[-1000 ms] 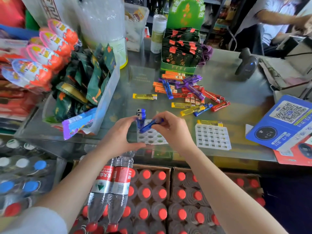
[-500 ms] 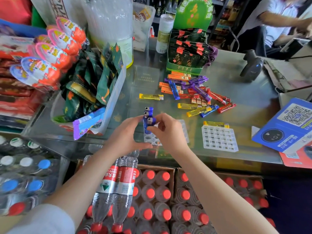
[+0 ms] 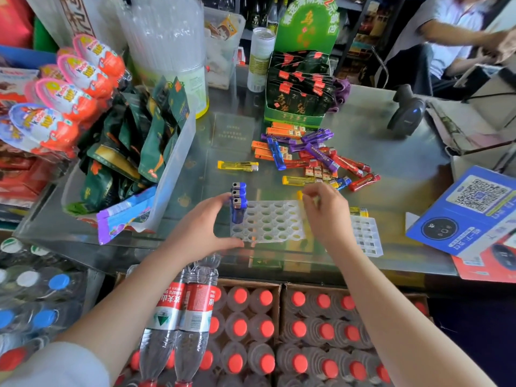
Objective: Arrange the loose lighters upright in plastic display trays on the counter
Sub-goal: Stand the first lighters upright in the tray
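Observation:
A clear plastic display tray (image 3: 275, 223) with round holes lies on the glass counter (image 3: 391, 163). Three blue lighters (image 3: 239, 202) stand upright in its left column. My left hand (image 3: 202, 229) holds the tray's left side, thumb at the front corner and fingers by the blue lighters. My right hand (image 3: 326, 216) is at the tray's right edge and pinches a yellow lighter (image 3: 300, 194), mostly hidden by blurred fingers. A pile of loose lighters (image 3: 310, 155) in orange, purple, red and blue lies behind. A single yellow lighter (image 3: 238, 166) lies to the left of the pile.
A second, square-holed tray (image 3: 366, 237) sits right of my right hand, with a yellow lighter (image 3: 358, 211) behind it. A snack bin (image 3: 170, 174) stands left, a green display box (image 3: 298, 107) behind the pile, a scanner (image 3: 406, 113) and blue QR card (image 3: 469, 210) right. Bottled water is below the counter.
My right hand stood the third blue lighter upright in the tray, let go, moved right and now pinches a yellow lighter. My left hand stayed on the tray's left side.

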{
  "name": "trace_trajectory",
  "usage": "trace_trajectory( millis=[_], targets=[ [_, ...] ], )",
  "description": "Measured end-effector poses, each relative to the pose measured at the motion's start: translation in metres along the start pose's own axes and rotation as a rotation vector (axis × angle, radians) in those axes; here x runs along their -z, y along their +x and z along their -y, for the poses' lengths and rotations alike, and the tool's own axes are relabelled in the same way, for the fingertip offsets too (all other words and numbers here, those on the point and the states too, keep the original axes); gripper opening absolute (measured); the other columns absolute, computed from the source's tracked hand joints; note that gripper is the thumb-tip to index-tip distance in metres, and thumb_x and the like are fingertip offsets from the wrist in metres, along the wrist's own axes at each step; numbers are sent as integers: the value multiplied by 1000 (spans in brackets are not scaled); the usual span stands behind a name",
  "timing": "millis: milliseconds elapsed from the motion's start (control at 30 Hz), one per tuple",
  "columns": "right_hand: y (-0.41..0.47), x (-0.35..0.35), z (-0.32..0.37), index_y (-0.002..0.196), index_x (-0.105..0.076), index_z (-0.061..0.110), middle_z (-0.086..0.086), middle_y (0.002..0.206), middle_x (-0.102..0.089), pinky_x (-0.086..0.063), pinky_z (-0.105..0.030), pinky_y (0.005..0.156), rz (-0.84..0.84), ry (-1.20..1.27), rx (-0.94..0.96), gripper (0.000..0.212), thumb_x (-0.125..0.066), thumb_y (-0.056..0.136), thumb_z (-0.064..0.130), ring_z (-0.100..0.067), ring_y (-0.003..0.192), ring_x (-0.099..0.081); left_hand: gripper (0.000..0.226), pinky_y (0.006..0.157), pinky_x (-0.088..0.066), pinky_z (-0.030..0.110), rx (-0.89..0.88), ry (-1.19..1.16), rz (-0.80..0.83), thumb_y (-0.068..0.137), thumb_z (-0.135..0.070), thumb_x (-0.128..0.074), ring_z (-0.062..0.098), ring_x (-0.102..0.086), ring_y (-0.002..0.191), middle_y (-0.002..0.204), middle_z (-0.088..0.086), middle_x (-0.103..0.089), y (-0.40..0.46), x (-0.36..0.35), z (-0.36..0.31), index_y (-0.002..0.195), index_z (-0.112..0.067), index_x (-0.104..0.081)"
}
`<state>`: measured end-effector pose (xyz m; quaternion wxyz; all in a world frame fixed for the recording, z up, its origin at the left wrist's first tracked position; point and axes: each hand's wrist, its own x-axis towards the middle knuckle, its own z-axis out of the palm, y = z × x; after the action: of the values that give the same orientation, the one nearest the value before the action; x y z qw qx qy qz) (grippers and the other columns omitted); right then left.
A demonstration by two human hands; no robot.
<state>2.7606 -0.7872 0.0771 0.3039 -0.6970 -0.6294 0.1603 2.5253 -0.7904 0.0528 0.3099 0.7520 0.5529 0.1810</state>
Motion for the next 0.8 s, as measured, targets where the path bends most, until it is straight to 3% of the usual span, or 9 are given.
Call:
trace_trajectory(
  millis=[67, 267, 467, 533, 633, 700, 800],
  targets=[
    [12, 3, -8, 98, -62, 8, -7, 100, -63, -39, -25, 69, -5, -18, -46, 15, -50, 90, 10, -21, 83, -56, 90, 100, -30, 25, 14, -4, 17, 62, -47, -77, 9, -36, 129, 142, -7, -39, 4, 0, -3, 137, -30, -31],
    [59, -20, 23, 106, -58, 7, -11, 109, -57, -45, -32, 71, 77, -114, 99, 21, -45, 93, 15, -28, 93, -56, 88, 97, -25, 18, 9, 0, 41, 64, -41, -79, 8, -34, 128, 142, -6, -38, 8, 5, -6, 137, -27, -32],
    [96, -45, 37, 111, -48, 2, -17, 116, -51, -43, -36, 77, 177, -277, -34, 29, -58, 88, 17, -33, 101, -53, 86, 96, -24, 16, 9, -50, 20, 64, -41, -79, -7, -28, 116, 127, -20, -33, 5, 3, -3, 135, -29, -32],
    [102, -50, 37, 110, -49, 1, -18, 114, -52, -44, -38, 73, 178, -330, -60, 26, -56, 88, 11, -35, 99, -55, 85, 95, -24, 16, 2, -54, 18, 64, -41, -79, -9, -27, 115, 125, -23, -32, 6, 2, -1, 135, -31, -32],
    [108, -50, 37, 104, -56, 1, -18, 103, -59, -43, -34, 65, 188, -366, -16, 19, -51, 86, 6, -34, 88, -58, 86, 97, -26, 17, -10, -56, 7, 63, -42, -79, -10, -28, 115, 125, -24, -32, 9, 2, 2, 135, -31, -32],
    [103, -41, 38, 102, -61, 4, -13, 94, -64, -45, -30, 64, 195, -247, 3, 20, -54, 84, 9, -28, 80, -59, 88, 95, -24, 12, -18, -55, -4, 63, -39, -80, -11, -27, 114, 125, -24, -32, 9, 1, 4, 136, -30, -33],
    [72, -24, 36, 103, -63, 11, 4, 83, -62, -41, -7, 57, 181, 98, 1, 20, -59, 83, 11, -1, 66, -55, 90, 92, -22, 9, -18, -52, -26, 62, -38, -81, -10, -28, 113, 125, -24, -30, 9, 0, 6, 137, -29, -32]
  ],
)
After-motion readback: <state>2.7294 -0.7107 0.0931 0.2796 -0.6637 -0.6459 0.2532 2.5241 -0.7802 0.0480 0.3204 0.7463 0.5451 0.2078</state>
